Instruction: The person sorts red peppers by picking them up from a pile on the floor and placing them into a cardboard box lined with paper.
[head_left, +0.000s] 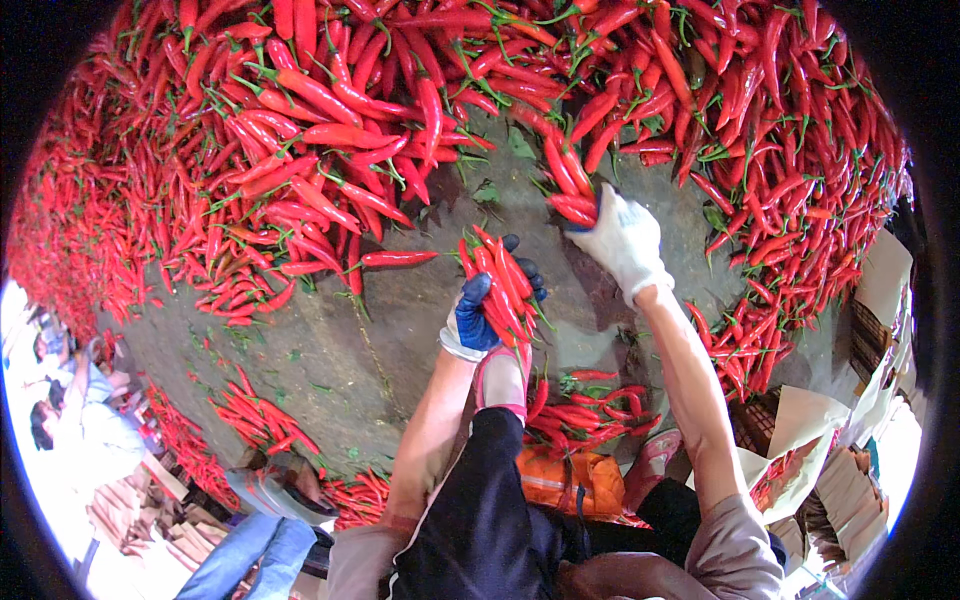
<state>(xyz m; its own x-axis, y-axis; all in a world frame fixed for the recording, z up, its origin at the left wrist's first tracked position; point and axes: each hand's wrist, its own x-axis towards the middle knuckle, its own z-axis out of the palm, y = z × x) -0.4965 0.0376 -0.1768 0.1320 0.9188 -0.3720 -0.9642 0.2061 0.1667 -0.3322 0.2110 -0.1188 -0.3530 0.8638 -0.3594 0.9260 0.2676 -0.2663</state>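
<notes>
My left hand, in a white glove with a blue coated palm, cradles a bunch of red chili peppers with green stems. Farther right and forward, my right hand wears the same kind of glove, seen from its white back. Several red chilies stick out past its fingers at the edge of the heap; the fingertips are hidden. One loose chili lies pointing toward my left hand. A large heap of red chilies spreads in front of both hands over a grey ground surface.
A small chili pile lies by my pink shoes, near an orange bundle. Another pile sits to the left. At right are brown crates with paper liners. Other people, one in jeans, are at lower left.
</notes>
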